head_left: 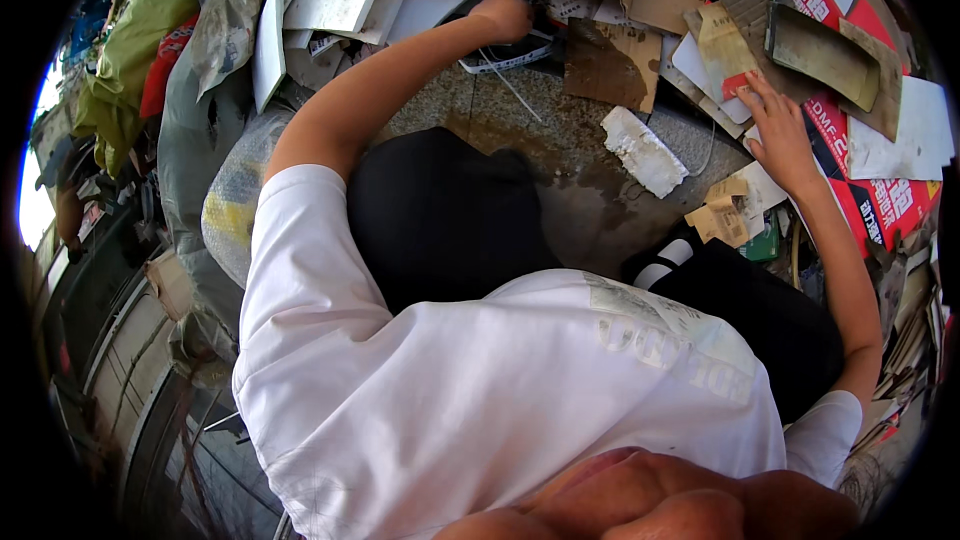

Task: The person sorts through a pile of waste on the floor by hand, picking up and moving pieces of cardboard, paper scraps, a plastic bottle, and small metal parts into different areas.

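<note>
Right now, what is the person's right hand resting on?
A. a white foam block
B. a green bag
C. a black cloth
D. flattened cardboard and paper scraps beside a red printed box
D: the right hand lies with its fingers spread flat on the cardboard and paper scraps, next to the red printed box; the white foam block lies apart from it on the wet ground.

flat white plastic piece (pixel 505 57) far centre under cardboard; red-and-white printed carton (pixel 880 195) flattened, lying far right

The left hand's (pixel 503 16) fingertips (reaching forward) are buried among the cardboard scraps (pixel 610 60).
</note>
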Tool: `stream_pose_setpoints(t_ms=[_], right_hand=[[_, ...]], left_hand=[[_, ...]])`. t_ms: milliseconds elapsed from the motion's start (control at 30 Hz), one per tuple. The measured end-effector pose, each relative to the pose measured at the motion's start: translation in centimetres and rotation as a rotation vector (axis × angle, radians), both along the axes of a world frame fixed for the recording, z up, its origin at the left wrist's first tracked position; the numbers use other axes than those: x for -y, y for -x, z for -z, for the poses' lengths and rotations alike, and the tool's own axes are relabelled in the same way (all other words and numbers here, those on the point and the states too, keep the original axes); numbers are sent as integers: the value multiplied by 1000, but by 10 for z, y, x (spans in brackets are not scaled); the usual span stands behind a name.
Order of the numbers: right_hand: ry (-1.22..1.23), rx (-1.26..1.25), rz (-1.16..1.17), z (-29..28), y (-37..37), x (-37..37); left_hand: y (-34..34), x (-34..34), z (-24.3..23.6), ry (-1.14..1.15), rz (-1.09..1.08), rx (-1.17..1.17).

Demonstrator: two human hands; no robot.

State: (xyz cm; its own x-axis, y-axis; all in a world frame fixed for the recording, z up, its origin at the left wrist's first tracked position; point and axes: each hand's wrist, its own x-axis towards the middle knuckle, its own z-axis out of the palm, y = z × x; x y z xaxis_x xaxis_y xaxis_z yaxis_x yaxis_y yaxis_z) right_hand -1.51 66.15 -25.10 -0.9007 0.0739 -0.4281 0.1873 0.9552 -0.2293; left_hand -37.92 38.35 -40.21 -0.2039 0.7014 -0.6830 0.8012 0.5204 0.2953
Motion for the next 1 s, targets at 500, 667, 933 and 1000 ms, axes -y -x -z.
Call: stream_pose_setpoints(t_ms=[500, 667, 933, 1000], right_hand=[[2, 41, 19, 5, 6, -1], [4, 70, 28, 2, 10, 0], [-9, 44, 13, 3, 1, -2], [3, 55, 22, 1, 3, -2]], left_hand=[[-46, -2, 55, 1, -766, 80], [-43, -18, 63, 50, -703, -70], [-35, -13, 65, -65, -524, -42], [-34, -12, 60, -30, -511, -66]])
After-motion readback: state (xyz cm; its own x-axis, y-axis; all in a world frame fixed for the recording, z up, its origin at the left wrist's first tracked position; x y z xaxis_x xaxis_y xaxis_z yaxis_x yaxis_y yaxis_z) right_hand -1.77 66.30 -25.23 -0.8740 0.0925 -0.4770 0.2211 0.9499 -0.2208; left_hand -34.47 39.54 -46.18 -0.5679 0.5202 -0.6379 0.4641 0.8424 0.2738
